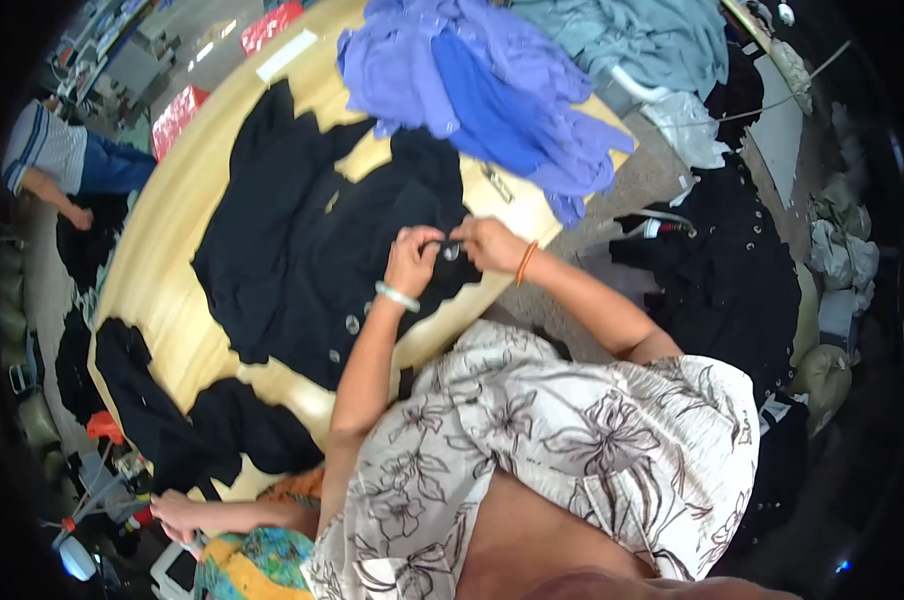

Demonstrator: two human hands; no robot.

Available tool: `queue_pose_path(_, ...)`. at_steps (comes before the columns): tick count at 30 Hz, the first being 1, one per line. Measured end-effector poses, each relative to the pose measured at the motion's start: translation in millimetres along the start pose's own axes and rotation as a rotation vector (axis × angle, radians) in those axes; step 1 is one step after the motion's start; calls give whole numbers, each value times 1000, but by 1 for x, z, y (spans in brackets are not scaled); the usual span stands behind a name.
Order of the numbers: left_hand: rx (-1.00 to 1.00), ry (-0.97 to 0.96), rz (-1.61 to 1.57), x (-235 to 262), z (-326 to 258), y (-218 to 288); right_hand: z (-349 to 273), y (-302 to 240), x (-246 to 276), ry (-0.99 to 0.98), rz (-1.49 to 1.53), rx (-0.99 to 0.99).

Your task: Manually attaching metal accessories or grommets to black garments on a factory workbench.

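A black garment [292, 220] lies spread over the pale wooden table, with several shiny round buttons or snaps along its near side. My left hand [412, 265], with a pale bangle at the wrist, is closed in a pinch at the garment's right edge. Close beside it, my right hand [487, 243], with an orange band at the wrist, pinches the same edge. A small shiny round fastener [452, 253] shows between the two hands. What lies under my fingertips is mostly hidden.
Purple-blue garments [402, 70] are heaped at the table's [162, 240] far side, teal cloth [632, 40] beyond. Another black garment [252, 425] lies near left, by a co-worker's hand [177, 515]. Black clothes [732, 260] hang at right. Another person [72, 150] stands far left.
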State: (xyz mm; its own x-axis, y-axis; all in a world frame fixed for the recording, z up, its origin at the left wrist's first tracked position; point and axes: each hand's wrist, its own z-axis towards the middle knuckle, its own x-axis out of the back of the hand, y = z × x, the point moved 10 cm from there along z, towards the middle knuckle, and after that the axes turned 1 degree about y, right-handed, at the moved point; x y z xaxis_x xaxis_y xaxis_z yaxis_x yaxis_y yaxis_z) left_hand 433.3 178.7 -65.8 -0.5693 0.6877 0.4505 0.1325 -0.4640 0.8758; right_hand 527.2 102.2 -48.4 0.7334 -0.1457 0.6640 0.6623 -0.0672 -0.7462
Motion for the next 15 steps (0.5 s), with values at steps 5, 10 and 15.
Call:
queue_pose_path(5,141,-63,-121,8,-4,3,3,-15,9,-121,231,-116)
queue_pose_path(10,178,-50,-283,8,-21,-15,-5,-17,-10,-220,340,-183)
queue_pose_path(15,264,-87,-436,9,-35,-16,-14,-13,-37,-266,650,-367)
